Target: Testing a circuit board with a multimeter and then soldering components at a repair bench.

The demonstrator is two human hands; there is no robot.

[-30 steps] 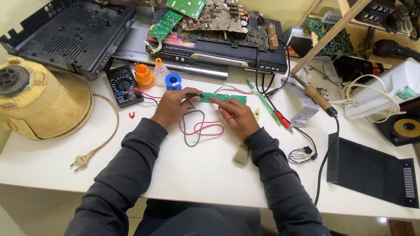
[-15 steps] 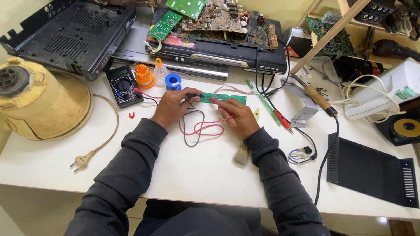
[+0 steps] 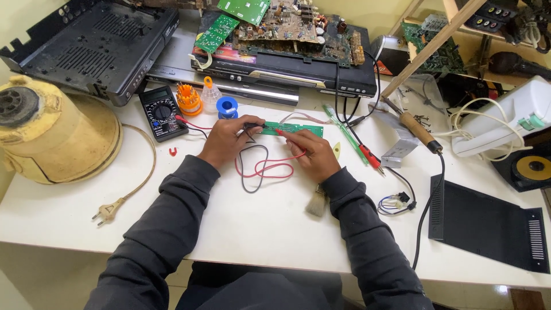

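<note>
Now both my hands sit mid-table over the narrow green circuit board (image 3: 293, 128), which lies flat at about 12 o'clock from my wrists. My left hand (image 3: 227, 142) is pinched shut on the black probe (image 3: 253, 125), tip at the board's left end. My right hand (image 3: 313, 154) is clamped on the red probe (image 3: 282, 132), tip touching the board's near edge. Red and black leads (image 3: 261, 167) loop on the table between my hands — running off toward the black multimeter (image 3: 162, 112) at 10 o'clock. Just right of the meter stand an orange screwdriver set (image 3: 188, 99) and a blue solder spool (image 3: 227, 107). A soldering iron (image 3: 414, 126) rests at 2 o'clock; a brush (image 3: 316, 204) lies beside my right sleeve.
</note>
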